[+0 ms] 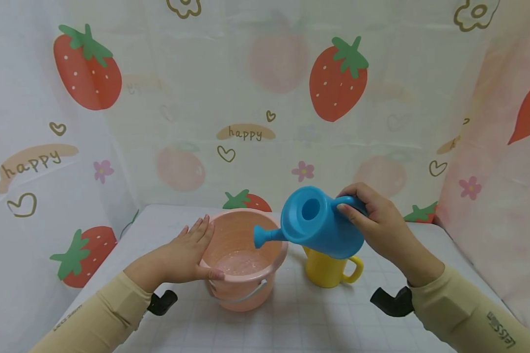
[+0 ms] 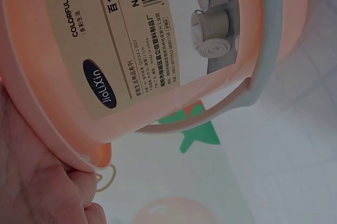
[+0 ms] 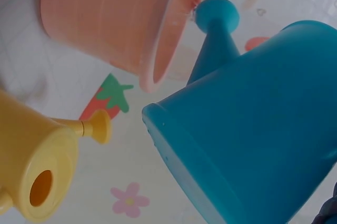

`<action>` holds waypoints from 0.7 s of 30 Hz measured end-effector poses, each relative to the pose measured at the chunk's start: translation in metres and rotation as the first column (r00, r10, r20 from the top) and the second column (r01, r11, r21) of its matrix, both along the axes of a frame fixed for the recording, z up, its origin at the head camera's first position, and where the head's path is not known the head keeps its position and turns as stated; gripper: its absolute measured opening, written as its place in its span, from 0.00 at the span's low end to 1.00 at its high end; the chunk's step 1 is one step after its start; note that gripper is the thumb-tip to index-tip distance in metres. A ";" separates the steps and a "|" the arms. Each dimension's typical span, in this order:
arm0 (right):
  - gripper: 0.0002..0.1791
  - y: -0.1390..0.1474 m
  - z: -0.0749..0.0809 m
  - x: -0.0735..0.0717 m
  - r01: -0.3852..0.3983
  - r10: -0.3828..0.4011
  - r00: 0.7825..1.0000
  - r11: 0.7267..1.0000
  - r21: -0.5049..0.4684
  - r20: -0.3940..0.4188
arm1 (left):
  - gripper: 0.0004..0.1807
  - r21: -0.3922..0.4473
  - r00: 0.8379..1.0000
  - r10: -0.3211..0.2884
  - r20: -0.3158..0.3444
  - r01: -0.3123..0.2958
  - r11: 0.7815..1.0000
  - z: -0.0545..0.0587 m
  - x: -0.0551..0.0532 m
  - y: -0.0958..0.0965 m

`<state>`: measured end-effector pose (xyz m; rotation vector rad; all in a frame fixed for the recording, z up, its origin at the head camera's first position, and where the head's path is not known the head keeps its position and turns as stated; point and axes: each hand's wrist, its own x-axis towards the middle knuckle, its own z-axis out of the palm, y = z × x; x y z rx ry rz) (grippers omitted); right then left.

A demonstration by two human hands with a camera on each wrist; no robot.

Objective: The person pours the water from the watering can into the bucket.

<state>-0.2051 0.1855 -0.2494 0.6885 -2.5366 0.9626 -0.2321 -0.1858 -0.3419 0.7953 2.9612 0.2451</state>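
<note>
A blue watering can point(image 1: 322, 225) is held in the air by my right hand point(image 1: 384, 228), whose fingers curl round its handle. The can tips left, and its spout head point(image 1: 261, 237) hangs over the opening of a pink bucket point(image 1: 247, 291). Rippled, shiny water point(image 1: 243, 262) shows at the bucket's bottom. My left hand point(image 1: 181, 252) rests on the bucket's left rim with its fingers extended and the thumb along the front edge. In the left wrist view, a label point(image 2: 116, 39) covers part of the bucket's wall. Water drops cling near the spout head in the right wrist view.
A yellow watering can point(image 1: 329, 269) stands on the white table point(image 1: 300, 323) right of the bucket, partly hidden behind the blue one. The bucket's pale handle point(image 1: 243, 296) hangs down in front. A strawberry-print curtain point(image 1: 265, 98) encloses the back and sides.
</note>
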 end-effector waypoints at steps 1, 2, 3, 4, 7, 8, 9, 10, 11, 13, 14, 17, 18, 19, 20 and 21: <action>0.13 0.000 0.000 0.000 -0.002 0.002 1.000 1.000 -0.001 0.000 | 0.67 0.001 1.000 0.000 -0.001 0.000 1.000 0.000 0.000 0.000; 0.13 0.000 0.000 0.000 -0.004 0.004 1.000 1.000 -0.002 0.000 | 0.67 0.003 1.000 -0.001 0.000 0.001 1.000 0.000 0.000 0.000; 0.13 0.000 0.000 0.001 -0.005 0.005 1.000 1.000 0.000 0.000 | 0.67 0.002 1.000 0.000 0.000 0.000 1.000 0.000 0.000 0.000; 0.13 0.000 0.000 0.001 -0.006 0.006 1.000 1.000 -0.001 -0.001 | 0.67 0.001 1.000 0.002 0.001 -0.002 1.000 0.000 0.000 0.000; 0.13 0.000 0.000 0.000 -0.007 0.007 1.000 1.000 0.001 0.003 | 0.67 -0.003 1.000 0.005 0.001 -0.005 1.000 0.000 0.001 0.000; 0.13 0.000 -0.001 0.000 -0.007 0.007 1.000 1.000 0.004 0.004 | 0.67 -0.002 1.000 0.005 0.002 -0.005 1.000 0.000 0.001 0.000; 0.13 0.000 -0.001 0.000 -0.008 0.008 1.000 1.000 0.004 0.004 | 0.67 -0.005 1.000 0.008 0.003 -0.008 1.000 0.000 0.001 0.000; 0.13 0.000 -0.001 0.000 -0.008 0.008 1.000 1.000 0.005 0.003 | 0.67 -0.003 1.000 0.006 0.003 -0.006 1.000 0.001 0.001 0.001; 0.13 0.000 -0.001 0.000 -0.009 0.009 1.000 1.000 0.006 0.002 | 0.67 -0.003 1.000 0.005 0.001 -0.005 1.000 0.001 0.002 0.001; 0.13 0.000 -0.001 -0.001 -0.011 0.011 1.000 1.000 0.008 -0.002 | 0.67 -0.004 1.000 0.004 0.001 -0.004 1.000 0.001 0.002 0.001; 0.13 0.000 -0.001 -0.001 -0.012 0.012 1.000 1.000 0.009 -0.004 | 0.67 -0.006 1.000 0.006 0.002 -0.006 1.000 0.001 0.002 0.001; 0.13 0.000 0.000 -0.001 -0.013 0.014 1.000 1.000 0.012 -0.007 | 0.67 -0.007 1.000 0.005 0.003 -0.005 1.000 0.002 0.002 0.001; 0.13 0.000 0.000 -0.001 -0.013 0.013 1.000 1.000 0.012 -0.007 | 0.67 -0.009 1.000 0.007 0.005 -0.007 1.000 0.002 0.002 0.001; 0.13 0.000 0.001 0.000 -0.012 0.012 1.000 1.000 0.013 -0.006 | 0.67 -0.009 1.000 0.007 0.006 -0.007 1.000 0.002 0.002 0.001; 0.13 0.000 0.001 0.000 -0.011 0.011 1.000 1.000 0.013 -0.006 | 0.67 -0.008 1.000 0.006 0.007 -0.006 1.000 0.002 0.002 0.001; 0.13 0.000 0.001 0.000 -0.009 0.009 1.000 1.000 0.013 -0.004 | 0.66 -0.007 1.000 0.004 0.005 -0.004 1.000 0.002 0.002 0.001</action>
